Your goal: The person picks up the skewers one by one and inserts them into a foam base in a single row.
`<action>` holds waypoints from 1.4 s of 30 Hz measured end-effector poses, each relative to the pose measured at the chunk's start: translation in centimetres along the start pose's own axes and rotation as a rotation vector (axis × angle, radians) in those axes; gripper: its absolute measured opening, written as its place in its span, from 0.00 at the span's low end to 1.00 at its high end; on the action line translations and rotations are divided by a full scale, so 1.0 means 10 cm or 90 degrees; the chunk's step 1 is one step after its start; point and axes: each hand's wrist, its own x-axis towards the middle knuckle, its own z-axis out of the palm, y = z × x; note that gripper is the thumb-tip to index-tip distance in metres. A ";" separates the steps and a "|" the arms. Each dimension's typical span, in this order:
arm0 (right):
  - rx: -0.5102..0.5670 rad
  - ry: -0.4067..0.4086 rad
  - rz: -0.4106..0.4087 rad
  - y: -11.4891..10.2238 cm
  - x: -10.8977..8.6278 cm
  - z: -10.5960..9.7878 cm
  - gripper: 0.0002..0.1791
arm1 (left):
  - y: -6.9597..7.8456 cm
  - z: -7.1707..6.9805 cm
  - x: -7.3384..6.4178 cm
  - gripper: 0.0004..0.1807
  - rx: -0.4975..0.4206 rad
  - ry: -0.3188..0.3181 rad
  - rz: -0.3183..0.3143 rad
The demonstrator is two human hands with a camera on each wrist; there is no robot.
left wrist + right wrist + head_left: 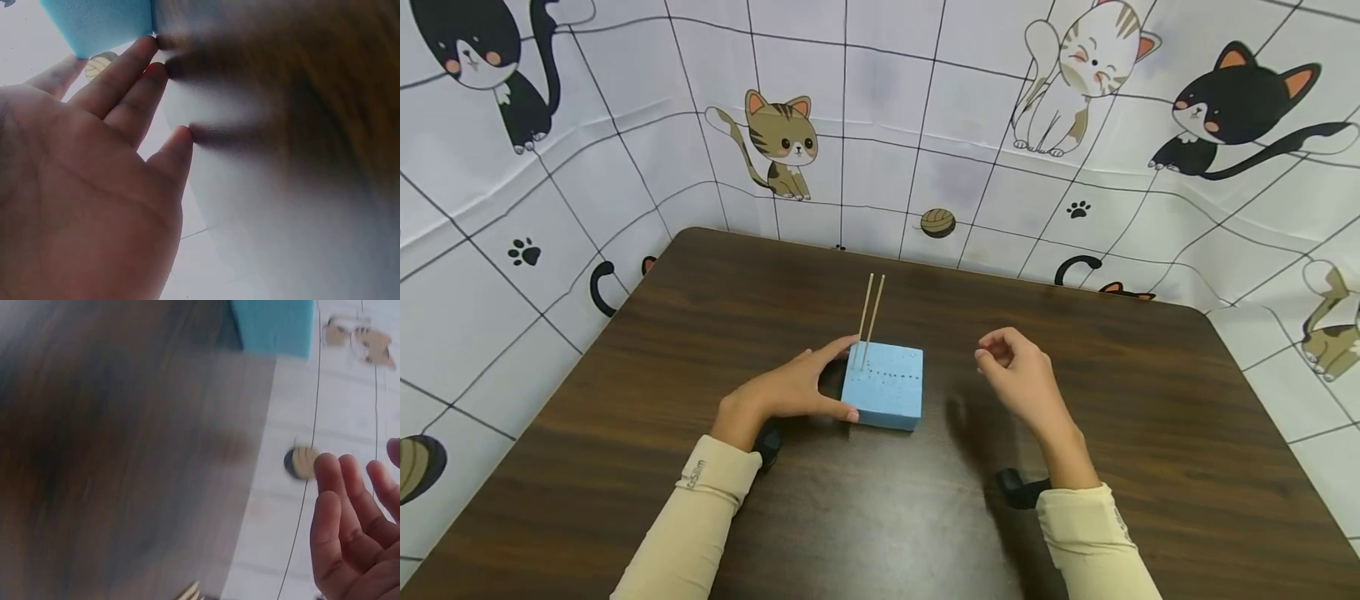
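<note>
A light blue foam block (891, 385) with small holes in its top lies on the table. Two thin wooden skewers (872, 308) stand in its left part, leaning slightly right. My left hand (786, 387) holds the block from the left, thumb at the front corner and a finger at the back corner. In the left wrist view, the other fingers (128, 103) spread below the block. To the right, apart from the block, my right hand (1018, 375) hovers over the table with its fingers loosely bent. Nothing shows between its thumb and fingertips.
The dark wooden table (760, 292) ends at a wall covering (880, 125) printed with cats and yarn balls. At the bottom of the right wrist view, several pale pointed stick ends (189, 592) peek in; what holds them is out of frame.
</note>
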 end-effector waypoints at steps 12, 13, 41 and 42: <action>-0.032 -0.011 0.080 0.39 -0.18 -0.37 0.15 | -0.01 0.01 -0.01 0.61 0.008 -0.002 -0.021; -0.035 -0.011 0.085 0.42 -0.19 -0.38 0.15 | -0.01 0.01 -0.02 0.61 0.008 -0.001 -0.022; -0.199 -0.171 0.200 0.81 -0.27 -0.62 0.18 | 0.01 0.00 0.03 0.61 0.004 0.007 0.013; -0.205 -0.174 0.203 0.81 -0.27 -0.61 0.18 | 0.01 0.01 0.03 0.62 0.005 0.007 0.012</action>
